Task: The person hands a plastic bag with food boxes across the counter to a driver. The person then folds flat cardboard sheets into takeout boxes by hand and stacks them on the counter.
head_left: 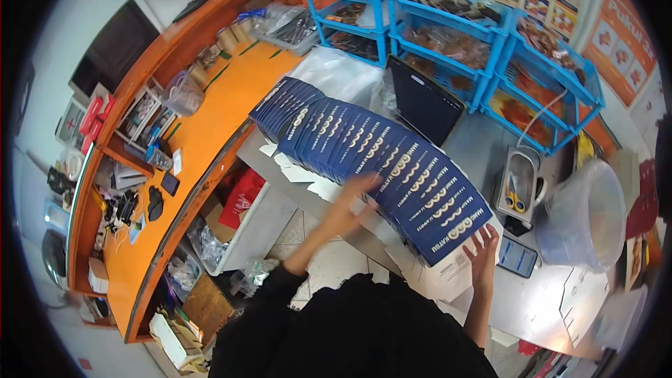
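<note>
A long overlapping row of dark blue printed cartons [371, 150] curves over the metal table. My left hand [348, 211] rests at the near edge of the row, around its middle, with its fingers apart. At the right end of the row my right hand [483, 248] touches the last carton, fingers spread along its edge. White and brown flaps of the cartons stick out on the near side, below the blue faces. Neither hand is closed around a carton.
Blue stacked trays [448, 35] with packets stand behind a dark tablet [423, 101]. To the right are scissors [515, 196] in a metal tray, a phone [518, 257] and a clear plastic bucket [584, 217]. An orange counter [238, 91] runs along the left.
</note>
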The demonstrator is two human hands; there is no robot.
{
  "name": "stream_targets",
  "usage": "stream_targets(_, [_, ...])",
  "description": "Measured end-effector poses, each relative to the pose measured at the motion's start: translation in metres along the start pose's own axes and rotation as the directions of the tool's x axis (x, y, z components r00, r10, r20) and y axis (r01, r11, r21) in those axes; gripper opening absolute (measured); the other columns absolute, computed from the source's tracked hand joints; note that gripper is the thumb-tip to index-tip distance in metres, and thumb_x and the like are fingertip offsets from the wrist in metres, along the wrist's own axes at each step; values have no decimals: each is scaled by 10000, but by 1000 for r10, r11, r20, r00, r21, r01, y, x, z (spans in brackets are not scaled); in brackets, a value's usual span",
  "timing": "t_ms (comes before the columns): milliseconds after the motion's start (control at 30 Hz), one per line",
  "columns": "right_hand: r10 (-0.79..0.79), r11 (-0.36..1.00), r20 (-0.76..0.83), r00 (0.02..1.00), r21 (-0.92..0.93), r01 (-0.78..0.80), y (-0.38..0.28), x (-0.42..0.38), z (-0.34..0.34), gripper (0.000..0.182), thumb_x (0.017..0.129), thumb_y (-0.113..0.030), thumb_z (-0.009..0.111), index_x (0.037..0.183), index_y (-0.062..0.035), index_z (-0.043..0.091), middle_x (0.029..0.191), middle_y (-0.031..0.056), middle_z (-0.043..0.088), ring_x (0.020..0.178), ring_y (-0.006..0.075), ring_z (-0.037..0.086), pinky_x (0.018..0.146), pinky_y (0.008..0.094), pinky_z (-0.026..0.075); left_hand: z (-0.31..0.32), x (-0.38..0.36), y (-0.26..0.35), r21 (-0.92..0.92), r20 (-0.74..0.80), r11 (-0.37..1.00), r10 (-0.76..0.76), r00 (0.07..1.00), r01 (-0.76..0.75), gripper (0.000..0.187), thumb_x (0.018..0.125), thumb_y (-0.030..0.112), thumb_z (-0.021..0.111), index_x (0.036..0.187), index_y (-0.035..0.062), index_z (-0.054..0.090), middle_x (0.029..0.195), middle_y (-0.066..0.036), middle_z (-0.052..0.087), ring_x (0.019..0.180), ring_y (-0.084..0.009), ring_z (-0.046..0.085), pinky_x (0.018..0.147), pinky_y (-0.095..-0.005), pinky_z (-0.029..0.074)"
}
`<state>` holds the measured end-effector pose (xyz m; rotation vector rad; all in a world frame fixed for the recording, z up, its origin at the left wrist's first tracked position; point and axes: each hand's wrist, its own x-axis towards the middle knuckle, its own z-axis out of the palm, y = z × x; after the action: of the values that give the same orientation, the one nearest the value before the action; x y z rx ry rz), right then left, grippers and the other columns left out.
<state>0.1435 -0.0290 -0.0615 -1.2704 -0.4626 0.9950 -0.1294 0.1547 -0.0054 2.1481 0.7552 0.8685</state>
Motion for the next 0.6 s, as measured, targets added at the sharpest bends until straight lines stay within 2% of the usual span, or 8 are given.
stream_targets(67, [98, 959, 51, 994, 263, -107, 5, 10, 17, 574, 856, -497, 395, 1286, -153, 236, 1268, 80, 338, 1143, 233, 374, 892, 444, 354, -57, 13, -33, 182, -249, 978, -55, 967, 103, 461, 794, 143, 573, 1216, 41, 418, 1227, -136, 435, 1145, -265, 393, 973, -353, 284])
stream_targets(133, [43, 953, 117, 992, 292, -75, 0, 13, 43, 545, 862, -345, 479, 1288, -136, 211, 1282, 77, 320, 1136, 227, 374, 891, 413, 369, -121, 17, -89, 207, -393, 964, -75, 917, 167, 548, 757, 180, 622, 1233, 39, 390, 1246, -164, 390, 1160, -295, 365, 979, -364, 273])
stream_targets(167, [71, 938, 26, 997, 337, -75, 4, 14, 49, 491, 839, -168, 525, 1254, -70, 284, 1216, 95, 405, 1082, 218, 437, 874, 392, 394, -148, 16, -121, 267, -448, 950, -26, 894, 162, 594, 739, 212, 644, 1241, 41, 378, 1260, -188, 359, 1170, -315, 347, 983, -376, 266])
stream_targets(267, [165, 955, -76, 983, 262, -140, 9, 13, 62, 436, 794, -88, 553, 1187, -19, 378, 1117, 108, 493, 1014, 218, 493, 856, 360, 413, -203, 15, -178, 416, -505, 852, -75, 860, 319, 706, 681, 284, 695, 1254, 43, 361, 1290, -241, 273, 1189, -367, 300, 989, -392, 255])
stream_targets(300, [176, 951, -100, 979, 273, -143, 4, 11, 67, 428, 770, -66, 565, 1162, -7, 403, 1072, 107, 520, 979, 223, 514, 844, 356, 422, -215, 18, -198, 353, -482, 876, -130, 866, 328, 813, 621, 395, 721, 1278, 98, 347, 1314, -284, 185, 1210, -417, 239, 998, -448, 215])
stream_targets(333, [188, 948, -128, 974, 282, -146, -3, 9, 73, 420, 747, -43, 577, 1137, 5, 428, 1027, 106, 547, 944, 228, 536, 833, 352, 430, -222, 25, -207, 342, -479, 883, -131, 868, 322, 813, 621, 395, 721, 1278, 98, 347, 1314, -284, 185, 1210, -417, 239, 998, -448, 215])
stream_targets(433, [138, 981, -168, 976, 158, -112, 3, 12, 65, 421, 739, -57, 562, 1132, 18, 434, 1020, 106, 562, 910, 217, 563, 811, 329, 455, -230, 45, -221, 483, -255, 822, -197, 947, 301, 850, 553, 581, 679, 1271, 233, 384, 1357, -246, 148, 1264, -416, 101, 949, -633, 78])
stream_targets(600, [156, 986, -184, 970, 81, -143, -8, 13, 58, 459, 720, -51, 594, 1144, 5, 428, 1039, 88, 554, 925, 197, 548, 812, 317, 441, -244, 55, -207, 563, -88, 791, -229, 969, 238, 881, 505, 631, 669, 1251, 233, 422, 1375, -181, 171, 1269, -407, 93, 918, -673, 77])
